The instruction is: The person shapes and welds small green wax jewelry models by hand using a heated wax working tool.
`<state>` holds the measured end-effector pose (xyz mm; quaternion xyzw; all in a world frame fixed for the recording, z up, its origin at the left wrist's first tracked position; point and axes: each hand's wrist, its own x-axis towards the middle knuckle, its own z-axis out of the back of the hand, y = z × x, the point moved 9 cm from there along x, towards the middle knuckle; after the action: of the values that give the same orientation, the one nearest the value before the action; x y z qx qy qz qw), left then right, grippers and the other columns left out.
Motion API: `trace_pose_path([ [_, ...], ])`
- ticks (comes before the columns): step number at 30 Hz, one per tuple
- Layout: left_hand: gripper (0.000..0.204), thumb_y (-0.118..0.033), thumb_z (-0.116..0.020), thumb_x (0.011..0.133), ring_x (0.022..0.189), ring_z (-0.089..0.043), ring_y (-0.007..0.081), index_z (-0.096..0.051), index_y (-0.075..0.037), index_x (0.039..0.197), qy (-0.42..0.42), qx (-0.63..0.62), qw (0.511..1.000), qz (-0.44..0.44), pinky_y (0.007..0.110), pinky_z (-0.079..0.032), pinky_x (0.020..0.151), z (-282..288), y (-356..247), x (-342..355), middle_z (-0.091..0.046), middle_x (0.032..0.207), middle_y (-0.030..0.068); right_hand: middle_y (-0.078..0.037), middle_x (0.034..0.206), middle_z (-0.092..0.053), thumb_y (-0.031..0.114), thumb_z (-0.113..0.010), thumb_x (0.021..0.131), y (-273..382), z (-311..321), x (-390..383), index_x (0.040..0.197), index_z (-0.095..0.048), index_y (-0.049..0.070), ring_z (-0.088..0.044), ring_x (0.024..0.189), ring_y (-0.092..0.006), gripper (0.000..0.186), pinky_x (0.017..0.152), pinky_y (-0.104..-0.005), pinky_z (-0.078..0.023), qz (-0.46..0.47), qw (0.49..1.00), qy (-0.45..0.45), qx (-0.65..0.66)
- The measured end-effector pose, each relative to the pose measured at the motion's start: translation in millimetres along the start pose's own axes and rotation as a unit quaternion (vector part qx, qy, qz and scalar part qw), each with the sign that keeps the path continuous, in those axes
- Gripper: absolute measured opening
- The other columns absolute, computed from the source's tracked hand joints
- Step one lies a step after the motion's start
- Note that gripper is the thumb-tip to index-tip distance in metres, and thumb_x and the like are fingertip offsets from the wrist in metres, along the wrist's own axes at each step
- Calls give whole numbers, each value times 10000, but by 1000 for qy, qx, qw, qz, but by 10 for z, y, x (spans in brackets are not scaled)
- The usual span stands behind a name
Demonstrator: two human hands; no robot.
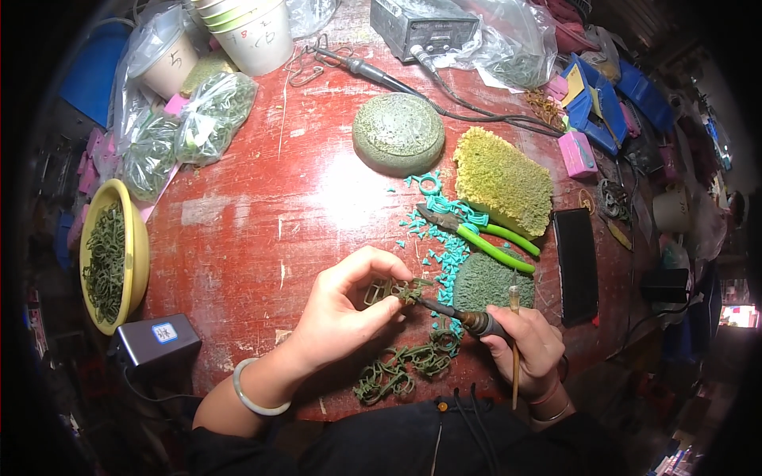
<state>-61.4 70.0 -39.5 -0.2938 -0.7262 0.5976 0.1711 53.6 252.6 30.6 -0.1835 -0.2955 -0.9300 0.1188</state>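
Observation:
My left hand (337, 309) pinches a small dark green ring-like piece (408, 292) between thumb and fingers, above the red table. In my right hand (533, 343) is a soldering iron (475, 320) with a dark handle; its thin tip reaches to the green piece or very near it. A slim brush (515, 357) is also held upright between the right fingers. Below the hands lies a pile of similar dark green pieces (389, 377). Small turquoise bits (451, 266) are scattered beyond, beside green-handled pliers (484, 238).
A round stone-like block (398, 135), a yellow sponge (504, 178), a green sponge (494, 283) and a black phone (575, 266) lie on the table (246, 254). At left stand a yellow bowl (141, 262) of green pieces and a dark box (161, 343). A control box (421, 32) stands behind.

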Motion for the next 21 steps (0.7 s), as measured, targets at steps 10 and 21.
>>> trace_pose_path([
  [10,284,125,-643,894,952,-654,145,-592,21,1153,-10,-15,1000,10,299,-593,818,7,-7,-2,-628,1097,83,-132,930,-700,177,-821,866,-15,-4,-8,1157,-715,-4,-699,751,-266,358,635,-334,-572,-16,1000,3,7],
  [21,282,127,-641,895,956,-655,155,-586,24,1151,-4,-15,1000,13,302,-601,796,9,-2,3,-627,1095,92,-132,937,-700,178,-828,857,2,0,8,1159,-715,-3,-702,765,-272,369,644,-339,-575,-5,1000,5,2],
])
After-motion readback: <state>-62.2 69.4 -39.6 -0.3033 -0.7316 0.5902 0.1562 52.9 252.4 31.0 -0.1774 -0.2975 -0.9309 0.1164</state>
